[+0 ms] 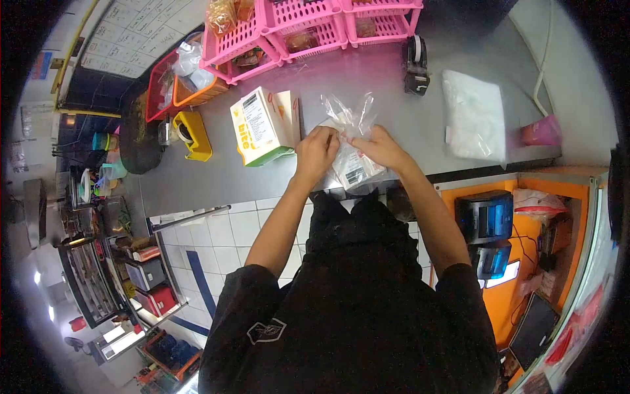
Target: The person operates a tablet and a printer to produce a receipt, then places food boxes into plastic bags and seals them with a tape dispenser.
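Note:
A clear plastic bag stands at the counter's front edge, its gathered top sticking up between my hands. Inside it shows a pale box with a printed label. My left hand is closed on the left side of the bag's neck, and my right hand pinches the right side. Just left of my left hand sits a white, yellow and green carton marked "bite", with a receipt-like label. Another carton stands close behind it; the fingertips are partly hidden by plastic.
Pink stacked baskets line the back of the steel counter. A black tape dispenser and a stack of white plastic bags lie to the right. A yellow tape dispenser and an orange basket are at left.

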`<action>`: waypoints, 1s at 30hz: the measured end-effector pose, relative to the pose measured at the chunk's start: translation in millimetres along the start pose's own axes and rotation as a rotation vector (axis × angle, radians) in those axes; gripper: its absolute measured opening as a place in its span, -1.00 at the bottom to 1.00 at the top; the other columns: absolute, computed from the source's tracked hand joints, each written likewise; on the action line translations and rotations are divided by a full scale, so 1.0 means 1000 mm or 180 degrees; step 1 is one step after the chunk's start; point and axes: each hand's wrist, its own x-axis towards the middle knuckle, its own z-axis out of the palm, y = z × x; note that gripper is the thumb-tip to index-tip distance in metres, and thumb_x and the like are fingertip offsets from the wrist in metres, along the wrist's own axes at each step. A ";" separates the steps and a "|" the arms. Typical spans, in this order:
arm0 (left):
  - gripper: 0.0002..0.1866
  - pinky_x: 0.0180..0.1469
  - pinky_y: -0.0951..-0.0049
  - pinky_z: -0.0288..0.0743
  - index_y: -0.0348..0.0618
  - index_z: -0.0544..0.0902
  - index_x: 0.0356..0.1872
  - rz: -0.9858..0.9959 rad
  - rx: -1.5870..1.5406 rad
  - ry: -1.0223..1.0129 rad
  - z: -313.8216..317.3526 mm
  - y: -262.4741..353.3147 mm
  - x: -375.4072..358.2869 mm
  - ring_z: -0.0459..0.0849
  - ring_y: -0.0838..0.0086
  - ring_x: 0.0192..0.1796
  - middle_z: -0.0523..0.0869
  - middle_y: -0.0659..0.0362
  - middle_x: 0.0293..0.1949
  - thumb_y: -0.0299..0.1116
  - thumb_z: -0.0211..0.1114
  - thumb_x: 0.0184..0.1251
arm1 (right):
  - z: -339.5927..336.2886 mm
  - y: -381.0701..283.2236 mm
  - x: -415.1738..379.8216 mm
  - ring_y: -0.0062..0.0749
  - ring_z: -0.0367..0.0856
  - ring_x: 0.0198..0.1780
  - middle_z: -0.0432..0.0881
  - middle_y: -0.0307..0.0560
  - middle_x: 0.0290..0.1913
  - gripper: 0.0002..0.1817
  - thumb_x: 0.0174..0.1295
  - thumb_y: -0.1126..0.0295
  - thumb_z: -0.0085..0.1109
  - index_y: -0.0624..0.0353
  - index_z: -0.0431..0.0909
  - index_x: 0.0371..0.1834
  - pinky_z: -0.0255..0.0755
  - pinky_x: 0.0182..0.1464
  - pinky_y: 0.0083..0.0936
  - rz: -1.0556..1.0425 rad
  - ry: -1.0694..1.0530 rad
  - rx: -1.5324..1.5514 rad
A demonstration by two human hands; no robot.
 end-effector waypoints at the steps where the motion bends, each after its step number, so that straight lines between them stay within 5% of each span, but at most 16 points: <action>1: -0.87 -0.24 0.18 0.56 -0.21 0.65 -0.26 -0.0039 0.0045 0.0013 0.001 -0.001 -0.001 0.69 0.07 -0.29 0.70 -0.01 -0.29 -0.40 0.27 0.23 | 0.004 0.001 -0.001 -0.30 0.62 -0.19 0.67 0.05 -0.22 -0.67 0.23 0.28 0.24 0.31 0.60 -0.07 0.49 -0.08 -0.34 -0.0115 0.0131 0.0105; 17: -0.86 -0.26 0.19 0.54 -0.22 0.62 -0.26 -0.0125 0.0647 -0.0013 0.010 0.001 0.012 0.68 0.07 -0.31 0.67 -0.04 -0.30 -0.40 0.25 0.22 | 0.012 0.007 -0.002 -0.08 0.67 -0.19 0.68 0.18 -0.26 -0.64 0.25 0.19 0.17 0.32 0.60 -0.14 0.49 -0.09 -0.22 -0.0262 0.0564 -0.0209; 19: -0.83 -0.29 0.24 0.54 -0.27 0.62 -0.23 -0.0429 -0.0009 0.0556 0.017 -0.001 0.010 0.70 0.17 -0.34 0.69 -0.03 -0.29 -0.37 0.20 0.30 | 0.016 0.005 -0.008 -0.09 0.68 -0.22 0.67 0.17 -0.29 -0.65 0.26 0.18 0.16 0.31 0.61 -0.17 0.49 -0.11 -0.20 -0.0322 0.0668 -0.0423; 22: -0.76 -0.26 0.44 0.51 -0.26 0.60 -0.19 -0.2354 -0.2726 0.0297 0.010 0.019 0.007 0.67 0.46 -0.31 0.71 0.10 -0.25 -0.27 0.13 0.43 | 0.027 0.017 -0.017 -0.41 0.57 -0.44 0.61 -0.07 -0.50 -0.68 0.36 0.20 0.08 0.27 0.63 -0.16 0.47 -0.29 -0.37 -0.0262 0.1099 -0.0631; 24: -0.85 -0.21 0.51 0.49 -0.13 0.55 -0.22 -0.2990 -0.4308 0.0285 0.009 0.026 0.002 0.64 0.49 -0.27 0.69 0.15 -0.20 -0.29 0.10 0.44 | 0.034 0.027 -0.018 -0.43 0.59 -0.45 0.61 -0.11 -0.53 -0.68 0.39 0.21 0.05 0.28 0.62 -0.17 0.46 -0.32 -0.38 -0.0344 0.1098 -0.0227; 26: -0.89 -0.29 0.53 0.44 -0.11 0.50 -0.24 -0.2855 -0.4952 0.0125 0.015 0.014 -0.008 0.48 0.53 -0.40 0.57 0.20 -0.31 -0.32 0.09 0.45 | 0.040 0.020 -0.020 -0.44 0.59 -0.45 0.61 -0.11 -0.52 -0.69 0.40 0.24 0.03 0.29 0.61 -0.17 0.47 -0.33 -0.40 -0.0203 0.1447 0.0081; 28: -0.88 -0.34 0.53 0.39 -0.13 0.48 -0.27 -0.2957 -0.4565 -0.0009 0.014 0.033 -0.016 0.40 0.56 -0.45 0.52 0.21 -0.36 -0.35 0.07 0.46 | 0.039 0.017 -0.021 -0.46 0.59 -0.45 0.62 -0.11 -0.51 -0.71 0.41 0.27 0.01 0.30 0.60 -0.17 0.47 -0.35 -0.42 -0.0148 0.1680 0.0405; 30: -0.88 -0.35 0.53 0.38 -0.15 0.48 -0.28 -0.2806 -0.4535 -0.0087 0.011 0.041 -0.015 0.40 0.56 -0.44 0.51 0.21 -0.37 -0.37 0.06 0.47 | 0.045 0.020 -0.013 -0.21 0.63 -0.43 0.66 0.05 -0.48 -0.69 0.40 0.22 0.01 0.23 0.64 -0.23 0.46 -0.30 -0.29 -0.0060 0.1983 0.1016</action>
